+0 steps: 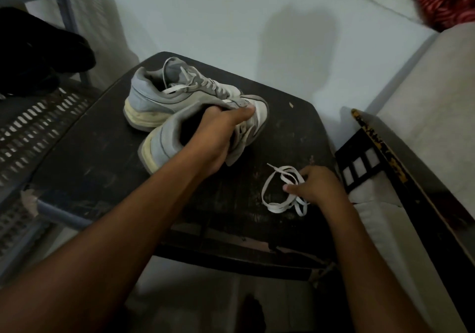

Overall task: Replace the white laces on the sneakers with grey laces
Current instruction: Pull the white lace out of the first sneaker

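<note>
Clothing (38, 54), dark and bundled, lies on a slatted grey rack (33, 124) at the far left. Next to the rack stands a dark, scuffed table (108, 173), and on its far side sit two grey sneakers. The rear sneaker (156, 96) rests flat with its heel toward me and still carries its white lace (177, 85), loose ends trailing over the collar. Just in front of it, touching it, the near sneaker (164, 139) is tipped toward the right, its eyelets showing no lace that I can make out. The left hand (218, 132) reaches into the opening of this shoe, thumb over the tongue and fingers hidden inside, gripping the upper. Further right on the tabletop lies a loose white lace (280, 193), coiled in a few untidy loops. The right hand (316, 186) sits on top of that coil, fingers curled and pinching several strands, with the loops spilling out to its left and below it. Beyond the table's right edge leans a dark frame (385, 157) with worn yellow paint, against a pale cushion (431, 101). Red patterned cloth (447, 0) shows in the top right corner.
</note>
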A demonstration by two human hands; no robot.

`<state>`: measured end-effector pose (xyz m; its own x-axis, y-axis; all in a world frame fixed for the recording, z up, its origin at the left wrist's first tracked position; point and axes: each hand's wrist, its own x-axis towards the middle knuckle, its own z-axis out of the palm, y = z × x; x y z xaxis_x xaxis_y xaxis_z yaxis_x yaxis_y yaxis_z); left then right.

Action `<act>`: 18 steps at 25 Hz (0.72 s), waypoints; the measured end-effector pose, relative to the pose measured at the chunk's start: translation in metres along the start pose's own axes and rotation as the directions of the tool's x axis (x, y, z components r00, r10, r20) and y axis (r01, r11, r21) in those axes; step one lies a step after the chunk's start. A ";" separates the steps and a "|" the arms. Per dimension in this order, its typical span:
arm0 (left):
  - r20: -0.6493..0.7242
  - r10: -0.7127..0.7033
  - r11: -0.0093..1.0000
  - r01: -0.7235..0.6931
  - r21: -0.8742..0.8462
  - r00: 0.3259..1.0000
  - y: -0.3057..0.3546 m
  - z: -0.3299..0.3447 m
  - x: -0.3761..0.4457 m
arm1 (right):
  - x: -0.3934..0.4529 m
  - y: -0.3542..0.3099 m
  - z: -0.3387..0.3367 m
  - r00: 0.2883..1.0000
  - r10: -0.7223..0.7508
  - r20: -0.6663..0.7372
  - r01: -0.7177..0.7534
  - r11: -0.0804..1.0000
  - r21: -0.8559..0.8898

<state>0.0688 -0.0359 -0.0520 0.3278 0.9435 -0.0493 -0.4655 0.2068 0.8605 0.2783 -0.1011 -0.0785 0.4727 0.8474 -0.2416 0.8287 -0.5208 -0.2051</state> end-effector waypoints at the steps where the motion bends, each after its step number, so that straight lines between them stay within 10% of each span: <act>1: -0.046 0.031 0.990 -0.024 0.139 0.998 0.001 0.000 -0.003 | -0.002 -0.001 -0.004 1.000 -0.021 -0.019 0.022 0.999 0.030; 5: -0.216 0.230 0.795 -0.056 0.604 0.949 0.006 -0.009 -0.018 | -0.009 0.000 -0.025 0.975 0.014 -0.224 0.029 0.981 0.192; 14: -0.028 0.589 0.515 -0.349 0.783 0.807 -0.004 0.001 -0.083 | -0.018 0.013 -0.002 0.985 -0.056 -0.161 0.090 0.974 0.209; 18: 0.167 0.450 0.484 -0.397 0.780 0.877 -0.023 0.005 -0.087 | -0.003 0.013 0.003 0.973 0.000 -0.229 0.039 0.986 0.164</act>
<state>0.0552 -0.1239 -0.0655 0.2159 0.8774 0.4285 0.2857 -0.4764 0.8315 0.2871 -0.1105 -0.0831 0.5285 0.8488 -0.0176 0.7863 -0.4971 -0.3669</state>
